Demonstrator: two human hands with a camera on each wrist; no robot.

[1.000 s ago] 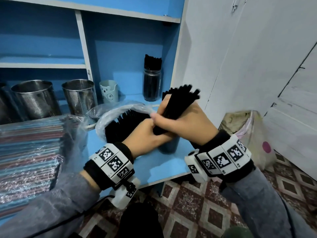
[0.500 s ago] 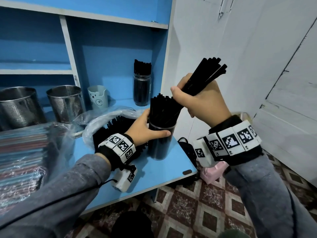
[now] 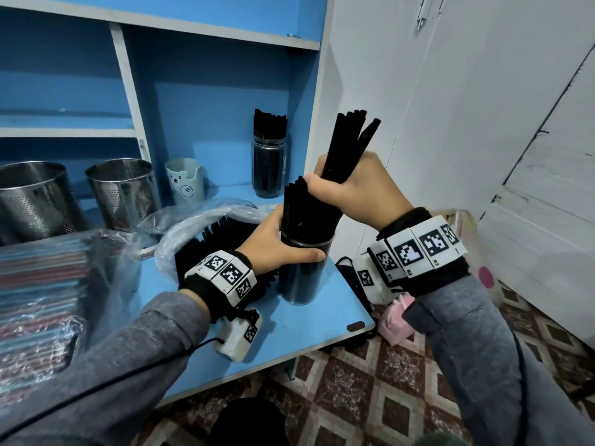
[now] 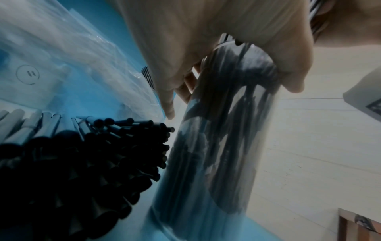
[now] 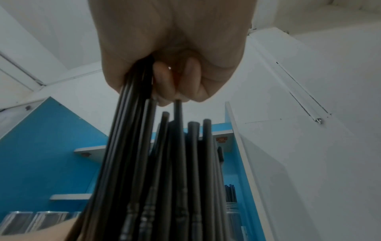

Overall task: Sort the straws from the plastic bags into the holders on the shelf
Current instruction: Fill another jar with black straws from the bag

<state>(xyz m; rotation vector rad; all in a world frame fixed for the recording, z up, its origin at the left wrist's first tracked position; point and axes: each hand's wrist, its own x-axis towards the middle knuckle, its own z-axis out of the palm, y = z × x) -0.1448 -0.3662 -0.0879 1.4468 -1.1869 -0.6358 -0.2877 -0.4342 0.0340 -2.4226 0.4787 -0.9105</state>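
Note:
My right hand (image 3: 352, 183) (image 5: 171, 65) grips a bundle of black straws (image 3: 349, 146) (image 5: 134, 124), nearly upright, with its lower ends inside a clear jar (image 3: 302, 272) (image 4: 210, 146) that holds more black straws (image 3: 301, 207). My left hand (image 3: 277, 246) (image 4: 206, 53) wraps around the jar's rim, and the jar stands on the blue shelf (image 3: 309, 326) near its front right corner. An open plastic bag (image 3: 193, 230) of black straws (image 4: 82, 163) lies just left of the jar. A second jar of black straws (image 3: 269, 156) stands at the back of the shelf.
Two perforated steel holders (image 3: 122, 191) (image 3: 32, 197) and a pale bear-face cup (image 3: 185, 181) stand at the back left. A bag of coloured straws (image 3: 38, 300) lies at the left. A white cabinet wall (image 3: 450, 107) rises to the right, and the tiled floor (image 3: 354, 397) lies below.
My right hand lifted the bundle from the bag, tipped it from slanted to nearly upright and lowered it into the jar. My left hand left the bundle and took hold of the jar.

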